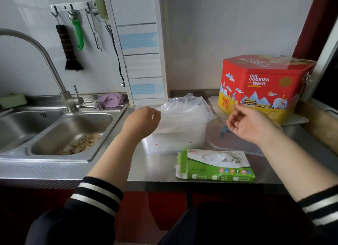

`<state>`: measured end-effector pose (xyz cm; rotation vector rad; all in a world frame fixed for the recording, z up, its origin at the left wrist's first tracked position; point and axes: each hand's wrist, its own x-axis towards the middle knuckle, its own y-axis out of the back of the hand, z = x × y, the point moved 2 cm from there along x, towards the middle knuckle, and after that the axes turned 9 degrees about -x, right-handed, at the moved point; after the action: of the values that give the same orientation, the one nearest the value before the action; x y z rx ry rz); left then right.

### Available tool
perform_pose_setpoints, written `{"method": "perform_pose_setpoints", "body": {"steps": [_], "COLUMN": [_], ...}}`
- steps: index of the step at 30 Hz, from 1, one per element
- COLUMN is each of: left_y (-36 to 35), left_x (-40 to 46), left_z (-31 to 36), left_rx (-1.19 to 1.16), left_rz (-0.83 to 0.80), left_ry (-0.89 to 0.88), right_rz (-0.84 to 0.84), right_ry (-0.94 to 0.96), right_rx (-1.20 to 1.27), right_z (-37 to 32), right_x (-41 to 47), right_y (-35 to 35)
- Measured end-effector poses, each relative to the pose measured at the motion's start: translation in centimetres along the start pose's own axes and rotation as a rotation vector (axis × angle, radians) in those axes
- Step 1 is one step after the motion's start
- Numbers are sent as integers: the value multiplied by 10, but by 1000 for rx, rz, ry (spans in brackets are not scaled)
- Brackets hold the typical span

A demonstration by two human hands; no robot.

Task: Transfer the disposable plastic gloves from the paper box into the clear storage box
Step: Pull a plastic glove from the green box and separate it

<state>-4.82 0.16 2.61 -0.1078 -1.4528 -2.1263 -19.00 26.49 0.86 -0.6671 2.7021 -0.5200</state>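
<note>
Gloves (184, 107) pinched by left hand (141, 119) fingers; right hand (248, 124) loosely curled, empty, near "Gift COOKIES" tin (265, 85).

Left hand (144, 119) pinches gloves (184, 107) heaped in clear box (173, 144); right hand (248, 124) loosely curled, holding nothing; paper box (215, 166) on tabletop (155, 167).

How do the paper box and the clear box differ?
The paper box lies flat near the counter's front edge; the clear box stands taller behind it. The paper box is opaque green and white; the clear box is see-through. The clear box brims with gloves; the paper box's contents are unclear. Both sit on the steel counter.
</note>
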Motion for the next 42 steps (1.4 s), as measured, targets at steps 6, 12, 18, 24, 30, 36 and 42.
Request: {"method": "perform_pose_setpoints", "body": {"steps": [6,12,18,24,30,36,42], "left_y": [7,10,9,0,1,-30,-104], "left_x": [1,9,8,-3,-17,-71,-105], "left_z": [-2,-2,-9,-15,-18,36,47], "left_rx": [-149,-113,-293,-518,-670,-343,-427], "left_rz": [65,75,196,295,607,765,17], "left_ry": [-48,-22,120,196,164,-607,-314], "right_rz": [-283,-241,-157,-49,43,58,4], "right_ry": [244,425,467,512,717,679,422], "right_rx": [-1132,-1620,-1543,-1554,-1749,-1900,-1550], "right_z": [39,63,73,81,90,86,82], "right_x": [-45,-44,-36,-29,-35,-37,-36], "right_y": [-11,-6,-7,-12,-12,-21,-16]}}
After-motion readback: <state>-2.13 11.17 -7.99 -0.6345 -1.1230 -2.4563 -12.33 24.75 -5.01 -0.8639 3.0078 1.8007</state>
